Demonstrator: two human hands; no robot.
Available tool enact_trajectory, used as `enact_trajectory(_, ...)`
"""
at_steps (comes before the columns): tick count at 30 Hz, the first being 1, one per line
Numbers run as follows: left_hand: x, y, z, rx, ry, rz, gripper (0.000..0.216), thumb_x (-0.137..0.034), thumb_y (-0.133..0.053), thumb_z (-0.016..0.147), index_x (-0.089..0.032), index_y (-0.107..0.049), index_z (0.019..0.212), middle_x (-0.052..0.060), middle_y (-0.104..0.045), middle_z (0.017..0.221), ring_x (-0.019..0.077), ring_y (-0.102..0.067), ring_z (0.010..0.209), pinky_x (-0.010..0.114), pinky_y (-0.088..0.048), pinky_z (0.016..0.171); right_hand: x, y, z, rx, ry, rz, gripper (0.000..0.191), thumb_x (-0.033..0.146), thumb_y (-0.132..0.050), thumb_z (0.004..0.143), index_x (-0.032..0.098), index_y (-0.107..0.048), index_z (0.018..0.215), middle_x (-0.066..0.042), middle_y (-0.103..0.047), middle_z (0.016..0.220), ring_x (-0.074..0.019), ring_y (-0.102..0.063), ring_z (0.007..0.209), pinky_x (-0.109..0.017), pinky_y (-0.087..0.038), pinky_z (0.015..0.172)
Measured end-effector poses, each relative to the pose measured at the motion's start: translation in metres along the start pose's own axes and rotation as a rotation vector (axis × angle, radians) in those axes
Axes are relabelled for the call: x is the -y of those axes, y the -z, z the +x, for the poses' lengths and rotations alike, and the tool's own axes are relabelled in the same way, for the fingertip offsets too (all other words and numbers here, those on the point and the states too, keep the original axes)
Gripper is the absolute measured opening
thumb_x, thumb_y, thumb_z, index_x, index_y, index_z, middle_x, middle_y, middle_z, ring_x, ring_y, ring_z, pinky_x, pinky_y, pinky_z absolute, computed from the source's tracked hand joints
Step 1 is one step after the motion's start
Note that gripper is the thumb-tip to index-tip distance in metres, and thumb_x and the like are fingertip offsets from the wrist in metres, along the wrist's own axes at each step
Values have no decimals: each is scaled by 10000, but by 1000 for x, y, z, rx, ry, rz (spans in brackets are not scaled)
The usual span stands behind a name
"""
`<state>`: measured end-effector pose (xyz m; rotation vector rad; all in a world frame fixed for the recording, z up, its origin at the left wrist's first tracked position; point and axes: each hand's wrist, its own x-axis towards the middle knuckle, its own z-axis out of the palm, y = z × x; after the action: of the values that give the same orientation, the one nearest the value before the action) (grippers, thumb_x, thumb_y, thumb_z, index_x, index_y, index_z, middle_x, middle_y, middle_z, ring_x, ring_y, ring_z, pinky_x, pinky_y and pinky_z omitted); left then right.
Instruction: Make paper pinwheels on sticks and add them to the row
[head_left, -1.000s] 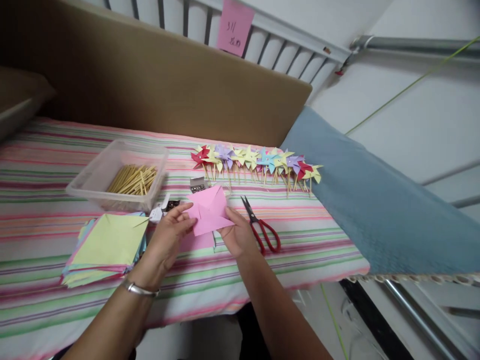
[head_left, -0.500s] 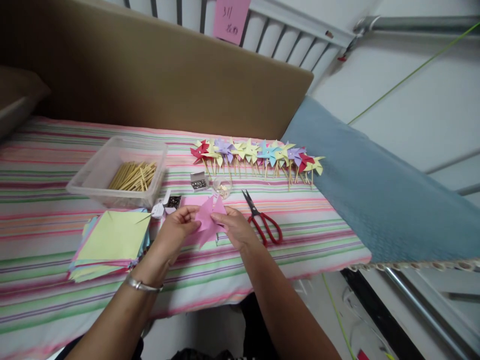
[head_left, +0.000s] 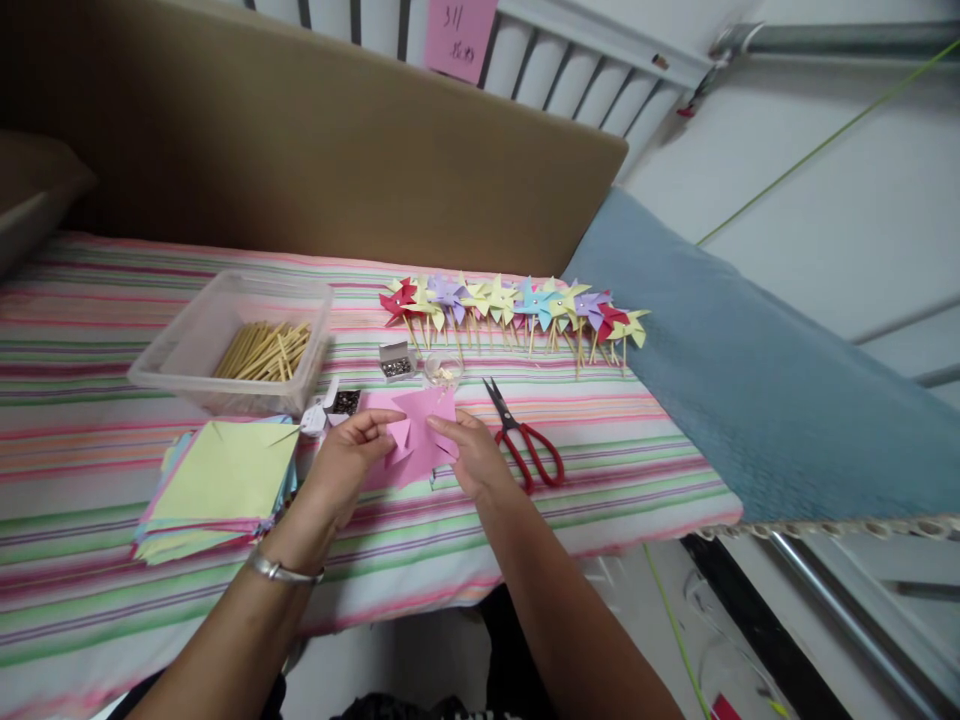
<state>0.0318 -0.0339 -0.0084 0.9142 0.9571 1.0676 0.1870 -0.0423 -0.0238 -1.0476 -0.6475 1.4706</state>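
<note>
Between my two hands is a pink sheet of paper with cut flaps. My left hand pinches its left side, where a small pointed flap is turned over. My right hand grips the right edge between thumb and fingers. More pink paper shows behind and beneath, partly hidden. Just right of my right hand lie red-handled scissors with the blades apart. Beyond my hands stand a small box of dark pins, a second box of shiny metal pins and a round clear dish holding small pale bits.
A clear plastic tub of wooden sticks stands at left, with a stack of coloured paper squares in front. Several finished pinwheels lie at the back right. A brown board rises behind the striped tablecloth.
The pink paper has opened out flatter; the pointed flap that stood up near my right thumb is down. Both hands stay in nearly the same place.
</note>
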Motion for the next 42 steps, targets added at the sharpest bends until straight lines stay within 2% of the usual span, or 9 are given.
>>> enact_trajectory(6, 4, -1, 2, -77, -46, 47, 174, -244, -731, 615, -182, -732, 778, 5, -658, 705, 112, -532, 624, 224, -399, 588, 0, -2, -2, -55, -24, -10, 239, 233, -762, 588, 136, -695, 796, -31, -723, 685, -181, -646, 616, -316, -481, 666)
enact_trajectory(10, 4, -1, 3, -122, -75, 37, 191, -300, -766, 609, -179, -740, 755, 38, -701, 766, 147, -572, 711, 259, -427, 683, -1, -2, 0, -30, -4, 7, 235, 232, -766, 593, 147, -694, 800, -43, -733, 736, -196, -658, 681, -319, -478, 683)
enact_trajectory(16, 3, -1, 2, -165, -70, 17, 148, -301, -762, 612, -186, -721, 695, -18, -645, 638, 111, -502, 603, 233, -387, 613, -1, -3, 0, 33, -7, 37, 290, 239, -777, 593, 150, -700, 858, -40, -734, 744, -209, -669, 698, -332, -488, 700)
enact_trajectory(21, 9, -1, 2, -175, -77, -7, 114, -282, -743, 626, -184, -699, 667, -27, -633, 635, 110, -499, 602, 222, -376, 598, -2, -5, -3, 85, -72, 0, 356, 227, -809, 561, 157, -709, 896, -32, -739, 761, -196, -669, 680, -330, -491, 712)
enact_trajectory(25, 10, -3, 2, -156, -32, -72, 131, -278, -749, 609, -177, -666, 620, -33, -618, 609, 103, -502, 582, 209, -378, 579, -3, -6, -5, 47, -77, -43, 353, 221, -827, 521, 132, -716, 844, -40, -733, 714, -197, -665, 638, -335, -494, 699)
enact_trajectory(29, 9, -5, 1, -125, 52, -96, 190, -303, -771, 591, -164, -658, 653, -23, -621, 615, 101, -510, 548, 215, -394, 551, -5, -6, -5, 17, -47, -78, 331, 212, -827, 520, 128, -715, 821, -39, -729, 687, -205, -663, 617, -348, -499, 680)
enact_trajectory(42, 11, -2, 2, -151, 13, -120, 216, -324, -746, 643, -161, -608, 610, -37, -549, 577, 97, -470, 557, 215, -366, 556, -5, -11, -7, 25, -61, -64, 376, 256, -829, 516, 120, -703, 843, -51, -726, 700, -231, -668, 638, -377, -499, 693)
